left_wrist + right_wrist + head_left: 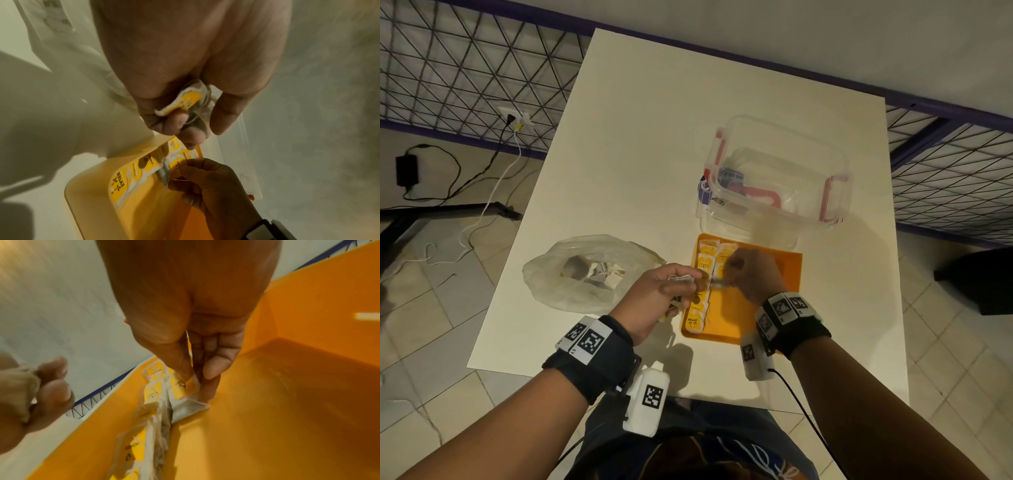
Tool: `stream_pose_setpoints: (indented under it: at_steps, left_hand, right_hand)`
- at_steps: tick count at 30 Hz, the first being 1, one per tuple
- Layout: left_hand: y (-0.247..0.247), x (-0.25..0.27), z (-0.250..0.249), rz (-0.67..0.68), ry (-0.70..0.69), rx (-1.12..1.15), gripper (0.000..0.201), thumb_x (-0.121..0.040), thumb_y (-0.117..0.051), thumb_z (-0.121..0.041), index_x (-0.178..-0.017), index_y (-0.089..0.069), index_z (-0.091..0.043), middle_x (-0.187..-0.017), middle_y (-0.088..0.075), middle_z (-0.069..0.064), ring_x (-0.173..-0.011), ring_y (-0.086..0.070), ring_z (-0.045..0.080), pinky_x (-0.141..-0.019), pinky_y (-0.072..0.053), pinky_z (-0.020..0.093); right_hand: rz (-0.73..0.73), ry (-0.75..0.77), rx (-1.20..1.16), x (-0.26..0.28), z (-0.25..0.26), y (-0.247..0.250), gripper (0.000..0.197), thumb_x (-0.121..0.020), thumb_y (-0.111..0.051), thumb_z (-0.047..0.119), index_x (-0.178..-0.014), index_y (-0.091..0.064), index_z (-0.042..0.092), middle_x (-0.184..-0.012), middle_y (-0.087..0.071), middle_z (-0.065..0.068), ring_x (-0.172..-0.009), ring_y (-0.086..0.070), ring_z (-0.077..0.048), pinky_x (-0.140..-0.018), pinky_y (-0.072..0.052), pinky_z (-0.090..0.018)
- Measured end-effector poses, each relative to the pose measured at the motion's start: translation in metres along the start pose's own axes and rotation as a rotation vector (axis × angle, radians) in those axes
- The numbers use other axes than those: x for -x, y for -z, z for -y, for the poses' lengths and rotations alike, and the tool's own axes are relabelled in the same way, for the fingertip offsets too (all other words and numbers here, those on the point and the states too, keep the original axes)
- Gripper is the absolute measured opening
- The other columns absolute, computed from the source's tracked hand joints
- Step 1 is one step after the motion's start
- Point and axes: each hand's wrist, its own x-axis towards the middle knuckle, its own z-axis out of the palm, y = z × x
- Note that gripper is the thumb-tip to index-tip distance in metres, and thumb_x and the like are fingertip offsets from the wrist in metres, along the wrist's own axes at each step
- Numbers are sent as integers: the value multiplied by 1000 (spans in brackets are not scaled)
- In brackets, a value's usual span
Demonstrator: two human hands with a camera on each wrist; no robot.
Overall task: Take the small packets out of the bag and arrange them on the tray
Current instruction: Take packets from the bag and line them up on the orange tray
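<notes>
A flat orange plastic tray (767, 308) is lying at the lower centre of the head view on the white worktop (647, 137), its long axis running up and down the frame. Along its left side, small yellow-and-white paper packets with strings (700, 298) are lying in a column that follows that axis, with a shorter second column (724, 255) starting beside it at the top.

The right hand (755, 274) is reaching over the tray, its fingers (213, 368) pinching one yellow-labelled packet (183, 386) against the tray floor next to the column. The left hand (661, 294) is hovering at the tray's left edge, its fingers (176, 120) curling round a bunch of spare packets (185, 100).

Left of the hands, a crumpled translucent plastic bag (585, 270) is lying open with more pale packets inside. Above the tray, a clear plastic box with red clips (777, 171) is holding some blurred items.
</notes>
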Motion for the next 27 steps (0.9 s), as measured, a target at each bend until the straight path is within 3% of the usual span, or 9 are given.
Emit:
stream_pose_setpoints:
  at_steps: [4, 8, 11, 13, 17, 20, 24, 27]
  left_hand:
    - [1, 1, -2, 36, 13, 79, 35, -79, -63, -16, -112, -67, -8, -95, -70, 9, -67, -51, 16, -49, -33, 23]
    - [2, 2, -5, 56, 25, 130, 47, -76, -56, -13, -122, -59, -2, -99, -68, 17, -67, -50, 18, -50, -32, 27]
    - [2, 2, -5, 48, 20, 136, 43, -80, -52, -9, -122, -55, 0, -107, -66, 30, -68, -49, 20, -51, -29, 30]
    - [2, 2, -5, 31, 23, 121, 34, -89, -50, -6, -123, -54, 0, -111, -66, 30, -67, -50, 19, -51, -30, 30]
    - [2, 1, -1, 23, 3, 67, 22, -100, -49, -11, -116, -61, -3, -96, -72, 17, -66, -51, 16, -51, -34, 26]
    - [0, -2, -1, 21, -20, 7, 15, -100, -52, -12, -105, -64, -4, -79, -63, 6, -65, -49, 14, -50, -35, 22]
    - [-6, -4, -2, 22, -32, -22, 10, -96, -58, -13, -90, -66, -15, -69, -50, 5, -59, -44, 11, -50, -34, 19]
    - [-8, -5, -2, 13, -36, -23, 7, -94, -62, -12, -99, -66, -10, -70, -52, 4, -58, -45, 10, -49, -35, 19]
  right_hand:
    - [-52, -48, -47, 1, 2, 0, 11, -94, -64, 22, -99, -70, 14, -88, -70, -2, -69, -65, -15, -67, -58, -30]
    - [-68, -74, -109, 1, 2, -1, 12, -93, -65, 24, -98, -69, 13, -85, -72, -3, -69, -66, -13, -66, -58, -28]
    - [-71, -95, -133, 2, 4, 0, 15, -94, -65, 25, -100, -66, 11, -87, -71, -5, -73, -68, -17, -71, -60, -33]
    - [-108, -100, -108, 4, 4, 3, 17, -93, -65, 26, -103, -63, 12, -91, -69, -3, -75, -65, -16, -71, -59, -32]
    - [-192, 40, -102, 14, 13, 12, 13, -93, -65, 23, -104, -64, 16, -91, -66, 5, -76, -61, -7, -66, -49, -16]
    - [-85, 191, -283, 26, 27, 21, 11, -90, -69, 24, -101, -69, 20, -90, -69, 8, -76, -64, -4, -66, -47, -10]
    - [80, 303, -362, 32, 37, 29, 19, -87, -74, 28, -105, -73, 26, -94, -71, 8, -80, -63, -7, -71, -50, -12]
    - [95, 352, -261, 31, 42, 27, 12, -87, -74, 24, -99, -75, 25, -82, -69, 14, -74, -62, -1, -71, -53, -19]
